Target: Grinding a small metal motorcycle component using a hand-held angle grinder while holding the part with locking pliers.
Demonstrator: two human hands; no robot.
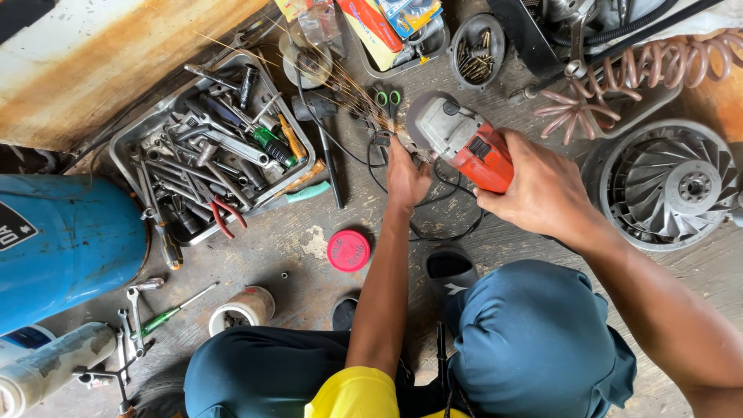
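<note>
Person squats on a worn, stained wooden floor (271,248), knees in blue trousers, yellow shirt at the bottom edge. Right hand (542,190) has its fingers wrapped tight around the red body of an angle grinder (464,143); the grey guard end points up and left, tilted low. Left hand (406,178) sits just beside the disc, fingers closed on a small workpiece (401,142) pressed to the floor; the piece itself is too hidden to make out. Sparks (325,81) stream up and left from that spot, across a pair of green-handled scissors (388,101). A black cord loops on the floor under the grinder. To the left, a metal tray (124,147) heaped with wrenches, pliers and screwdrivers. Far left, a blue cylinder (70,240) lying on its side, loose wrenches and a green screwdriver near it. A red round lid (348,250) lies between tray and knee. A small white cup (244,307) stands near the left knee. Right side: a finned metal fan wheel (665,186), well apart from the grinder, and a coiled pinkish hose (619,77) above it. A bowl of screws (476,46) sits at the top. Rusty sheet metal top left.
</note>
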